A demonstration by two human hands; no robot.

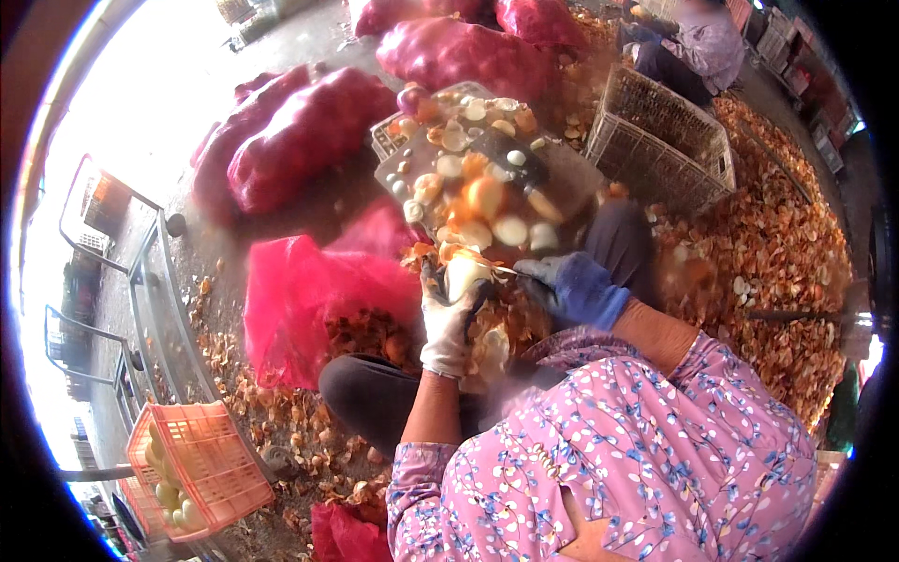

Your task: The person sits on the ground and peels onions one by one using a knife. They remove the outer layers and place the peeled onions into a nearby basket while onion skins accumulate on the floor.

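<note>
My left hand (446, 330), in a pale glove with dark fingertips, is wrapped round a partly peeled onion (464, 275). Orange-brown skin hangs at the onion's far side. My right hand (578, 287), in a blue-grey glove, is closed on a small knife (507, 271). Its blade points left and meets the onion's right side; the handle is hidden in the glove. Just beyond both hands, a grey board (579, 178) on a crate bears onions, onion pieces and skins. Loose skins (524, 318) lie below the hands, between my legs.
Left of my hands lies an open pink net sack (292, 304). Full red sacks (309, 140) lie farther off. A pale crate (660, 150) stands at the right, near another person (702, 47). An orange crate (211, 459) with peeled onions and a metal trolley (154, 290) are at the left. Skins (777, 253) cover the floor.
</note>
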